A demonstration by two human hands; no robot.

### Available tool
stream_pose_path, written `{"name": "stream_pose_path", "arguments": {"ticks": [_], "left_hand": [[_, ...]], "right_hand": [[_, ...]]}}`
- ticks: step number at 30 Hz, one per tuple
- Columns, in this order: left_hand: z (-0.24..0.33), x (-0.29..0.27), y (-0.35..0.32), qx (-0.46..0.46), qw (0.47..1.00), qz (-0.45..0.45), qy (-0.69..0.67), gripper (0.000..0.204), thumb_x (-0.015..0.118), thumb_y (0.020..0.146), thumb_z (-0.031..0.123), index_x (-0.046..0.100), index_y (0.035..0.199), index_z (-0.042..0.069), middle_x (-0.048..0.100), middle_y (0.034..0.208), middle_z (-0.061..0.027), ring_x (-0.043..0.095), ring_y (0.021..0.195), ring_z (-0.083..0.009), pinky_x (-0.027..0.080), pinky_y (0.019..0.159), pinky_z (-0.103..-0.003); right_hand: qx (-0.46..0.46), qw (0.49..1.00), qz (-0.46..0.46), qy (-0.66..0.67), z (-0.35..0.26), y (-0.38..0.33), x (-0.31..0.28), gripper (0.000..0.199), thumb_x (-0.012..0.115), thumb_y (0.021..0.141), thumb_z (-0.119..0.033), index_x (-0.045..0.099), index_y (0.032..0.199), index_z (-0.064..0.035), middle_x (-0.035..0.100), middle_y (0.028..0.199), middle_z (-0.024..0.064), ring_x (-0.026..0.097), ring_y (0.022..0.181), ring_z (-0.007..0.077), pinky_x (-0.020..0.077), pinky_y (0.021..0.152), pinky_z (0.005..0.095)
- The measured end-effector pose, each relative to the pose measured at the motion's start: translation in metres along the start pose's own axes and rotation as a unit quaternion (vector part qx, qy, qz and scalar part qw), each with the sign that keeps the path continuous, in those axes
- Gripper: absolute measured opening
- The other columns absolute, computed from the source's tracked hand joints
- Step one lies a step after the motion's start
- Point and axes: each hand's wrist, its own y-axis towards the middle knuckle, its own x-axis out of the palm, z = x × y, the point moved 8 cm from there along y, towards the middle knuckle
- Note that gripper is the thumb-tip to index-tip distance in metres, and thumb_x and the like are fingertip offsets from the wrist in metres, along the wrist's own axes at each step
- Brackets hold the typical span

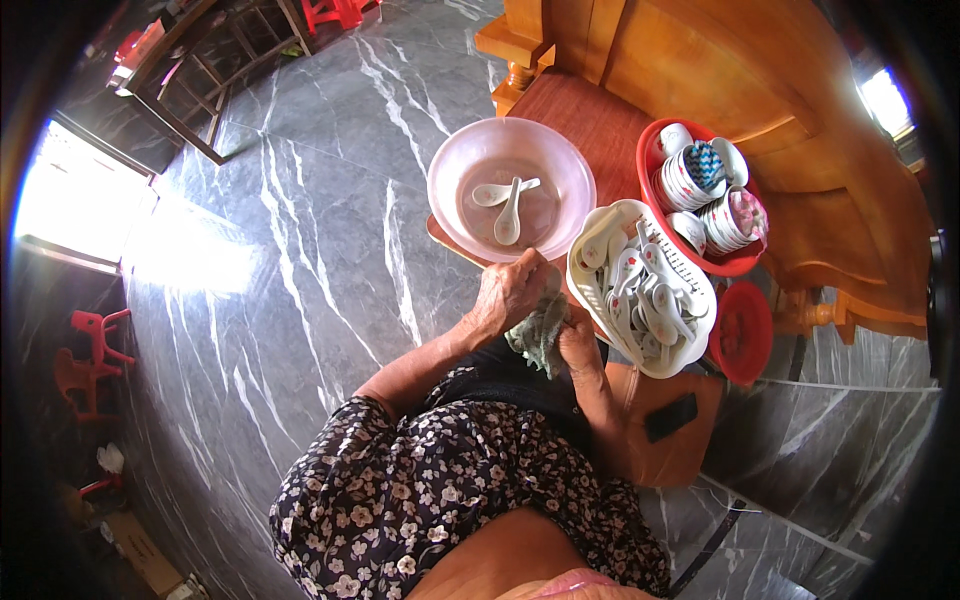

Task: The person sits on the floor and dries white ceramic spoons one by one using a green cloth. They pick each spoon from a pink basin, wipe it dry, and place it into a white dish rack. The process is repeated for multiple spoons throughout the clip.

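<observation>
grey-green cloth [537, 335] held between both hands [512, 290] [580, 345] — beside white basket [700, 335] (spoons).

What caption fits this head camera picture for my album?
Two hands, left hand and right hand, hold a green cloth between a pink bowl and white spoon basket.
</observation>
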Motion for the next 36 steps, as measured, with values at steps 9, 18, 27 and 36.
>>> {"name": "stream_pose_path", "arguments": {"ticks": [9, 18, 27, 36], "left_hand": [[0.01, 0.016, 0.007, 0.012, 0.998, -0.024, -0.057, 0.012, 0.056, 0.082, 0.011, 0.054, 0.077, 0.001, 0.056, 0.061, -0.0145, 0.059, 0.056, -0.0256, 0.045, 0.053, -0.033], [0.007, 0.03, 0.007, -0.005, 0.997, -0.044, -0.059, 0.014, 0.057, 0.081, 0.012, 0.055, 0.076, 0.0, 0.056, 0.063, -0.0143, 0.058, 0.057, -0.0251, 0.045, 0.054, -0.034], [0.001, 0.022, 0.024, -0.026, 0.999, -0.006, -0.018, 0.008, 0.055, 0.082, 0.011, 0.057, 0.081, 0.003, 0.058, 0.066, -0.0151, 0.06, 0.061, -0.0282, 0.046, 0.056, -0.034], [-0.002, -0.005, 0.039, -0.019, 0.998, 0.063, -0.02, 0.009, 0.055, 0.082, 0.009, 0.057, 0.086, 0.001, 0.062, 0.067, -0.0137, 0.063, 0.061, -0.0222, 0.049, 0.055, -0.03]], "right_hand": [[-0.001, 0.997, 0.066, -0.046, -0.014, 0.007, -0.02, 0.007, 0.056, 0.075, -0.007, 0.059, 0.076, -0.0002, 0.059, 0.069, -0.0002, 0.052, 0.065, 0.0066, 0.0435, 0.058, 0.0226], [0.01, 0.995, 0.096, 0.015, -0.007, 0.013, -0.028, 0.013, 0.052, 0.077, -0.006, 0.062, 0.084, -0.0003, 0.06, 0.072, -0.0007, 0.052, 0.067, 0.0055, 0.0434, 0.059, 0.0213], [0.08, 0.96, 0.015, 0.268, -0.003, 0.01, -0.005, 0.011, 0.053, 0.083, -0.007, 0.06, 0.089, 0.0001, 0.06, 0.076, 0.0017, 0.057, 0.064, 0.0094, 0.0466, 0.057, 0.0219], [0.109, 0.954, -0.032, 0.279, -0.013, 0.001, 0.006, 0.007, 0.054, 0.081, -0.004, 0.059, 0.083, -0.0004, 0.059, 0.072, 0.0027, 0.056, 0.061, 0.0099, 0.0451, 0.056, 0.0221]]}}
